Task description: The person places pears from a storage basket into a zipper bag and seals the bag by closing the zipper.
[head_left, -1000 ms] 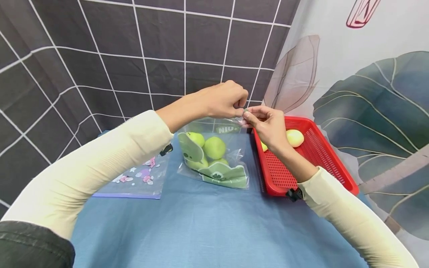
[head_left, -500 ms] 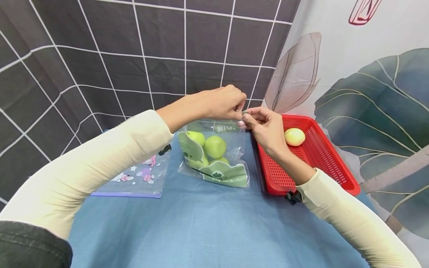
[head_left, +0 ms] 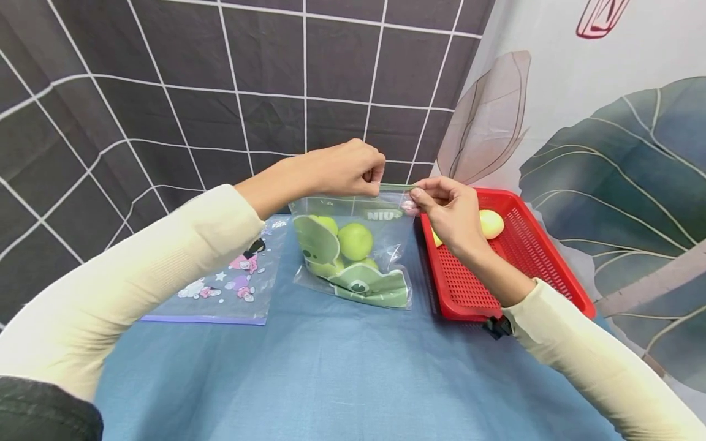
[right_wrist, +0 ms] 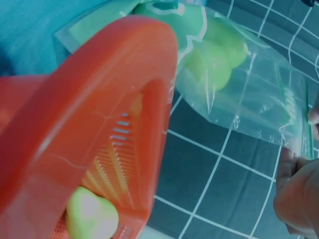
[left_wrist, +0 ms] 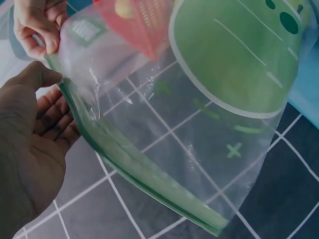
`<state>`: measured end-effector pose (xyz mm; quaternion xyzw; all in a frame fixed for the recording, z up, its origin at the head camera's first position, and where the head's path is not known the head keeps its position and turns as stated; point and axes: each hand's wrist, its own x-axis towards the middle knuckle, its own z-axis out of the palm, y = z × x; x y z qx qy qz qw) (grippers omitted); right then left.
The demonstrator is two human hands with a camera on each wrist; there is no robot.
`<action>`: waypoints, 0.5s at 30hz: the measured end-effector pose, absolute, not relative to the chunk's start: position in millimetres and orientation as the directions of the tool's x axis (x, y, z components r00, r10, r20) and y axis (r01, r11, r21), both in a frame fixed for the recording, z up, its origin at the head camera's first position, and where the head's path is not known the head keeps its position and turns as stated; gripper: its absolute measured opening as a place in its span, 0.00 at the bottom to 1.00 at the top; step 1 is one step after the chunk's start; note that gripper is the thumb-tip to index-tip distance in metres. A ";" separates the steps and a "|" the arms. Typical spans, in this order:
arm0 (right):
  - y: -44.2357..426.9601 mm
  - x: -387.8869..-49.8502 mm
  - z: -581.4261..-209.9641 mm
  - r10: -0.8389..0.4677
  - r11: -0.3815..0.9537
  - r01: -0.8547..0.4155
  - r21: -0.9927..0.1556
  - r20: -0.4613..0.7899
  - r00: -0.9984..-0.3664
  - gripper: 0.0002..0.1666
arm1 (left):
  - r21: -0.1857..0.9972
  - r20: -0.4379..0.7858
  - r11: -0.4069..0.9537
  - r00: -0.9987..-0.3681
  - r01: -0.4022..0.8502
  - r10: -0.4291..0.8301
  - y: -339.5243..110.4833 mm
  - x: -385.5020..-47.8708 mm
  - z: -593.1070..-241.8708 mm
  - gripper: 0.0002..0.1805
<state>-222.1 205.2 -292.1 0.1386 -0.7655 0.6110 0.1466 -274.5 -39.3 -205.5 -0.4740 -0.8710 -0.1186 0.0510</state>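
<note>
A clear zip-lock bag [head_left: 391, 245] with green cartoon print stands upright on the blue cloth. Several round green fruits [head_left: 355, 241] lie inside it. My left hand [head_left: 350, 168] pinches the green zip strip [left_wrist: 124, 172] at the bag's top, thumb on one side and fingers on the other. At the top right corner my right hand [head_left: 449, 208] pinches the same edge between thumb and fingers. Between the two hands the strip runs nearly straight. In the left wrist view, the stretch of strip beyond my left hand also shows.
A red plastic basket [head_left: 529, 263] stands to the right, under my right forearm, with pale yellow fruits [head_left: 491, 224] inside. Left of the standing bag, a flat clear bag [head_left: 237, 300] with a purple zip edge lies on the blue cloth [head_left: 331, 373]. A dark grid-patterned curtain [head_left: 265, 61] hangs behind.
My left hand has slid left along the bag's top edge, away from the right hand. The right hand has shifted slightly right, and the strip between them now shows.
</note>
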 end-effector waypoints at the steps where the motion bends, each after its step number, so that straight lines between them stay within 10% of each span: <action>1: 206.8 -222.0 -292.3 -0.032 0.226 -0.392 -0.892 0.395 -0.918 0.11 | 0.170 0.202 0.529 -0.555 0.831 0.807 -42.6 -274.4 -206.6 0.03; 15: 218.5 -222.4 -296.4 -0.038 0.274 -0.393 -0.877 0.399 -0.916 0.12 | 0.257 0.210 0.613 -0.662 0.747 0.719 -105.8 -270.2 -223.3 0.03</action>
